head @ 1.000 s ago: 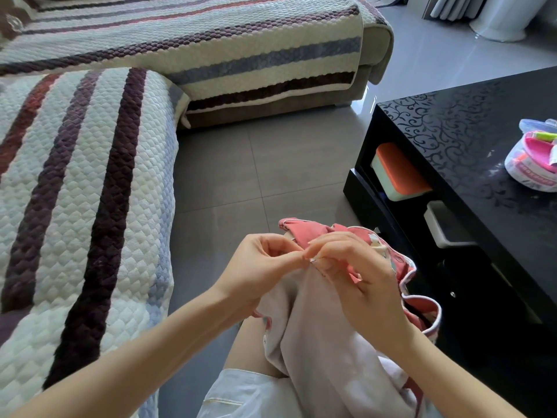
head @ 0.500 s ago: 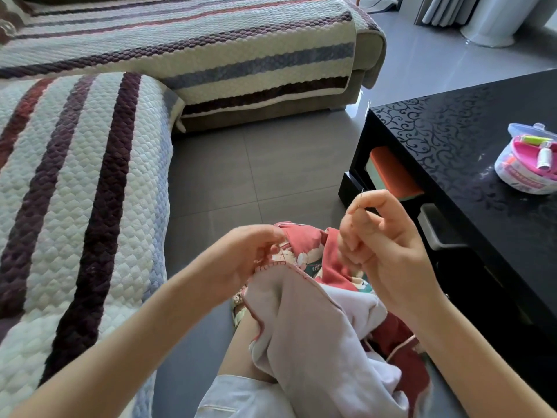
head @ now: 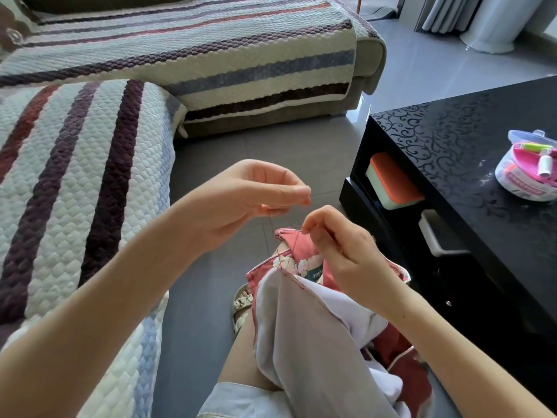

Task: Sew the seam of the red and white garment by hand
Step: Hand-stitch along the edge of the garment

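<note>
Left hand (head: 241,203) has let go of garment (head: 301,312), now pinching thread (head: 297,241); right hand (head: 340,251) fingers pinched too: stitch being drawn tight.

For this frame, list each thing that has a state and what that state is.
Garment: draped over the lap, seam edge up, partly stitched.
Thread: red, running from the seam up to the hands.
Left hand: raised off the cloth, fingers pinched, apparently on the thread.
Right hand: fingers pinched at the seam; needle not discernible.
Sewing kit: on the table, lid open.
Drawer: shut.
</note>
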A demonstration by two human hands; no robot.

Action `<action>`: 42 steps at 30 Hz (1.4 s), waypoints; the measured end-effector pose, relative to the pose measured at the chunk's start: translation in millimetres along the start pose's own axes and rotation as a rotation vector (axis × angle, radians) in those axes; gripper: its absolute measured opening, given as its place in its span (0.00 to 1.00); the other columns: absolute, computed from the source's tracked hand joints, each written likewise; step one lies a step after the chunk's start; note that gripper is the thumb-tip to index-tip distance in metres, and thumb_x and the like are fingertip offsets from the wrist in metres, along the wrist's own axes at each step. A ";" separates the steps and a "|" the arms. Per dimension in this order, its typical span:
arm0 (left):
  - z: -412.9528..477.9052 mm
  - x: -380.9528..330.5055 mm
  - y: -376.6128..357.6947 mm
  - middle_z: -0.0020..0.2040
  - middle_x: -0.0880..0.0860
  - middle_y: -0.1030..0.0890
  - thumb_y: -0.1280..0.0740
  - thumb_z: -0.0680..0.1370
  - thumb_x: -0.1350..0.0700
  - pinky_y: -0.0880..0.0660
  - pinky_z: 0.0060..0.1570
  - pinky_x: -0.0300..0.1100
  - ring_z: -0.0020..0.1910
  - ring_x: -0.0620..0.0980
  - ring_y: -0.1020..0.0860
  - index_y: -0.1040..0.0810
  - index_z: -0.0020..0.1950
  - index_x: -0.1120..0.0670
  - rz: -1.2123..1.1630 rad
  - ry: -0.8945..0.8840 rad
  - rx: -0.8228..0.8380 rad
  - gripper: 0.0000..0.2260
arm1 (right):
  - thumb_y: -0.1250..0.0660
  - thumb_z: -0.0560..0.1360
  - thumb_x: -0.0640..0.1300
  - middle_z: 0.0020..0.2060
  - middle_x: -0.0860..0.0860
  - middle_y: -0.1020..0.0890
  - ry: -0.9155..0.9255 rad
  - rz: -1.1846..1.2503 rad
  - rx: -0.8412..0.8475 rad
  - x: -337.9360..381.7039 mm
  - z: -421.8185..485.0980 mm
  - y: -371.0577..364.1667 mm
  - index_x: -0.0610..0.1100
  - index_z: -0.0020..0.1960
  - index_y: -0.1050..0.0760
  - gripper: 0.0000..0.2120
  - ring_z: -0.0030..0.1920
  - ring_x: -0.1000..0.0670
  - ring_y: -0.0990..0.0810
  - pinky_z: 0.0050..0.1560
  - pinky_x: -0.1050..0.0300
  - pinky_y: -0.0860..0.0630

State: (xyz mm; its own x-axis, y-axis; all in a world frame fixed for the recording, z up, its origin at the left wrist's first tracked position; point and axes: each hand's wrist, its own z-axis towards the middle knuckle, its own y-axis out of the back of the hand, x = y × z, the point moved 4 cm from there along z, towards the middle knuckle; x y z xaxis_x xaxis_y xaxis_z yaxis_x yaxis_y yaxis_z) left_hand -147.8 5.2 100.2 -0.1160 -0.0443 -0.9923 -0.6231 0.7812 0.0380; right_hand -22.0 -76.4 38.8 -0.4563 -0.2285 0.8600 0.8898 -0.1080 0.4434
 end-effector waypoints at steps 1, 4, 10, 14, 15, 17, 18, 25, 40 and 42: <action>1.5 0.7 0.3 0.33 0.47 0.20 0.31 0.70 0.57 0.29 0.37 0.29 0.33 0.39 0.25 0.17 0.34 0.52 0.001 0.004 -0.007 0.06 | 0.43 0.78 0.41 0.32 0.51 0.27 0.007 0.067 0.013 4.1 0.0 -1.7 0.51 0.46 0.29 0.07 0.30 0.53 0.33 0.32 0.61 0.34; 4.9 5.1 1.7 0.32 0.45 0.21 0.29 0.70 0.58 0.30 0.38 0.31 0.32 0.39 0.26 0.18 0.36 0.54 -0.008 0.017 -0.026 0.04 | 0.41 0.78 0.39 0.31 0.48 0.32 0.017 0.428 0.015 14.0 -1.5 -0.5 0.46 0.50 0.30 0.04 0.32 0.44 0.35 0.33 0.54 0.35; 10.2 35.9 4.1 0.36 0.50 0.21 0.29 0.72 0.54 0.28 0.42 0.37 0.37 0.43 0.25 0.19 0.42 0.58 0.149 -0.014 -0.087 0.07 | 0.41 0.78 0.39 0.33 0.57 0.27 0.048 0.546 0.004 20.6 -2.8 12.2 0.44 0.54 0.27 0.07 0.32 0.53 0.32 0.36 0.65 0.32; 6.9 69.4 -14.1 0.47 0.47 0.19 0.37 0.78 0.54 0.28 0.52 0.40 0.49 0.44 0.23 0.22 0.54 0.60 0.194 0.047 0.097 0.11 | 0.38 0.78 0.38 0.31 0.52 0.24 0.034 0.495 -0.067 23.1 -4.7 22.4 0.40 0.44 0.25 0.05 0.32 0.54 0.26 0.36 0.65 0.27; 5.4 75.3 -18.7 0.48 0.45 0.19 0.38 0.79 0.53 0.28 0.54 0.40 0.50 0.43 0.23 0.23 0.55 0.60 0.188 0.078 0.133 0.12 | 0.38 0.77 0.38 0.30 0.50 0.24 0.034 0.507 -0.082 23.7 -4.6 26.3 0.39 0.45 0.25 0.05 0.31 0.53 0.25 0.36 0.64 0.26; 2.4 86.0 -26.5 0.49 0.50 0.21 0.39 0.79 0.51 0.28 0.57 0.44 0.51 0.46 0.24 0.24 0.55 0.62 0.173 0.119 0.191 0.15 | 0.38 0.77 0.38 0.30 0.48 0.23 0.036 0.520 -0.105 23.4 -3.3 34.7 0.38 0.45 0.25 0.05 0.30 0.50 0.24 0.37 0.59 0.24; 0.9 90.8 -28.9 0.48 0.52 0.23 0.38 0.78 0.48 0.29 0.55 0.44 0.49 0.47 0.25 0.24 0.54 0.62 0.157 0.134 0.201 0.17 | 0.38 0.77 0.38 0.31 0.47 0.22 0.034 0.516 -0.118 22.6 -2.9 39.2 0.37 0.46 0.25 0.05 0.30 0.48 0.23 0.37 0.57 0.23; -9.5 102.3 -19.3 0.35 0.52 0.27 0.26 0.67 0.53 0.35 0.40 0.41 0.37 0.48 0.30 0.21 0.39 0.57 0.089 0.196 0.074 0.08 | 0.37 0.76 0.40 0.34 0.44 0.16 -0.066 0.375 -0.322 6.1 -2.6 68.6 0.38 0.45 0.25 0.05 0.36 0.44 0.16 0.42 0.51 0.18; -31.6 94.3 -19.6 0.34 0.52 0.21 0.25 0.64 0.63 0.26 0.37 0.31 0.33 0.43 0.23 0.18 0.37 0.61 -0.041 0.344 0.071 0.05 | 0.47 0.82 0.36 0.33 0.49 0.19 -0.416 0.992 -0.309 -58.1 43.3 77.8 0.42 0.43 0.28 0.12 0.35 0.52 0.19 0.40 0.58 0.21; -34.4 91.9 -22.0 0.34 0.52 0.21 0.25 0.64 0.63 0.26 0.37 0.31 0.33 0.43 0.23 0.18 0.37 0.59 -0.038 0.344 0.088 0.04 | 0.48 0.82 0.34 0.29 0.49 0.24 -0.484 1.015 -0.378 -77.8 58.8 81.2 0.41 0.41 0.30 0.13 0.28 0.54 0.26 0.31 0.62 0.27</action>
State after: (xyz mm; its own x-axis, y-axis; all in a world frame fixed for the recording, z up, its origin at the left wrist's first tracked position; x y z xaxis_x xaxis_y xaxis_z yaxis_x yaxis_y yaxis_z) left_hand -171.3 -37.5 12.3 -0.3572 -0.2701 -0.8941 -0.5646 0.8250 -0.0237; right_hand 85.3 -10.4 22.7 0.5758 0.0061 0.8175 0.7556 -0.3860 -0.5293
